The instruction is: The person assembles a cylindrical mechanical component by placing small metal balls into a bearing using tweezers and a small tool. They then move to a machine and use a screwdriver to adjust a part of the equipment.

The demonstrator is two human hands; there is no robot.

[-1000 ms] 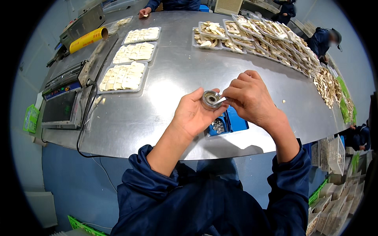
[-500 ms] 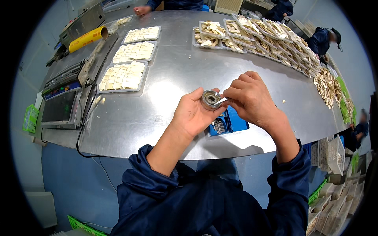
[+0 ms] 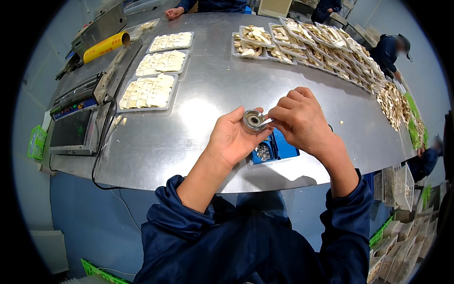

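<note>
In my left hand (image 3: pixel 228 141), a small round metal piece (image 3: pixel 247 124) like a bearing is gripped between thumb and fingers; it has a rimmed edge and a dark ring at its centre. My right hand (image 3: pixel 302 120) pinches a thin silvery tool (image 3: pixel 266 121), its tip at the right side of the round piece. Fingers hide most of the tool, so its exact kind does not show. Below the hands, an open blue case (image 3: pixel 287 146) lies on the steel table. Small grey pieces (image 3: pixel 262 152) fill its round compartment.
Three trays of pale mushroom slices (image 3: pixel 150 92) stand at left, beside a wrapping machine (image 3: pixel 73 128) with a yellow roll (image 3: pixel 105 47). Stacked trays of slices (image 3: pixel 307 42) and a loose heap (image 3: pixel 395 105) cover the right. Across the steel table (image 3: pixel 208 61) rests a co-worker's hand (image 3: pixel 175 13).
The tool in my right hand has tilted slightly at the round piece, while my left hand stays nearly still. Co-workers in the background have shifted.
</note>
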